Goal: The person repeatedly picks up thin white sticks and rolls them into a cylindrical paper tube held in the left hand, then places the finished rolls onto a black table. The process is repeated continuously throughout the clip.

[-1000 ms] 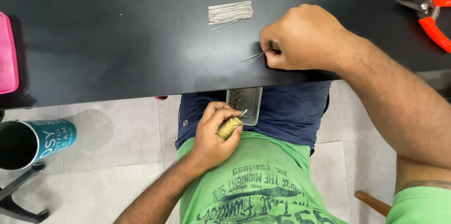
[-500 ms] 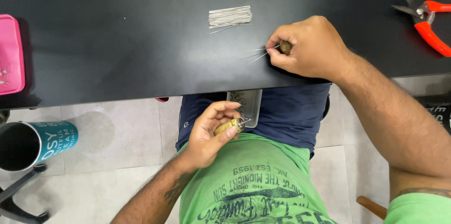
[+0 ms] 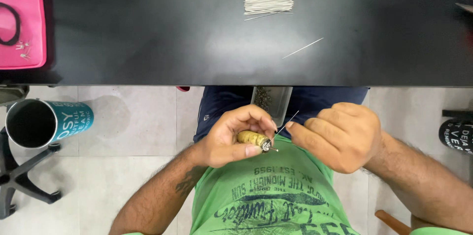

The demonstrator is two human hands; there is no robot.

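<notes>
- Bright green T-shirt [image 3: 268,200] with dark blue print on the front (letters and a picture).
- Dark blue trousers [image 3: 221,104] at 12 o'clock from it.
- Bare forearms; dark tattoo [image 3: 186,181] on the left.

Right hand [image 3: 340,136] — off table, beside left hand [image 3: 236,136].

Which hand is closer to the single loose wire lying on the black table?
Right. The right hand sits just below the loose wire, off the table edge; the left hand, gripping the brass tool, is further left.

A wire bundle [image 3: 268,3] lies on the table [image 3: 148,42], a single wire [image 3: 303,48] right of it; a pouch [image 3: 22,25] far left.
</notes>
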